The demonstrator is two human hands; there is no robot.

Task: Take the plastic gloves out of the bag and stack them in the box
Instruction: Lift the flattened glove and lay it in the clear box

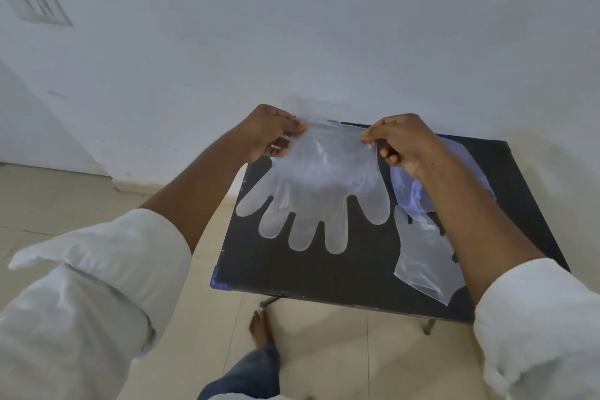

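Observation:
A clear plastic glove (319, 191) hangs fingers-down above the black table (324, 273), stretched flat by its cuff. My left hand (269, 133) pinches the cuff's left corner and my right hand (402, 143) pinches the right corner. Under my right forearm lies a crumpled clear plastic bag (412, 191) with more plastic inside. Another clear glove (425, 256) lies flat on the table near its front right edge, partly hidden by my right arm. No box is in view.
The small black table stands against a white wall (292, 26) on a tiled floor (97, 198). My bare foot (259, 328) and jeans leg are below the table's front edge. Blue tape (219, 282) marks the table's front left corner.

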